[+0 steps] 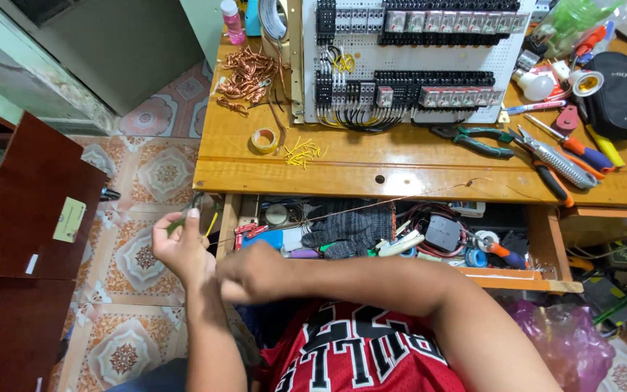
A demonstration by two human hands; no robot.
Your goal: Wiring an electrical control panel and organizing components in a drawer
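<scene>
The right hand (252,274) is smeared by motion, its fingers impossible to separate, so its grip can't be read. The left hand (181,245) hides most of a small green tool (175,225). The thin copper wire (393,196) fades out near both hands. The wiring panel (408,58) runs off the top edge; the open drawer (400,229) is jumbled, half shadowed.

A long, thin copper wire (393,197) stretches tight from the two hands up over the wooden desk edge. Its near end looks blurry.
</scene>
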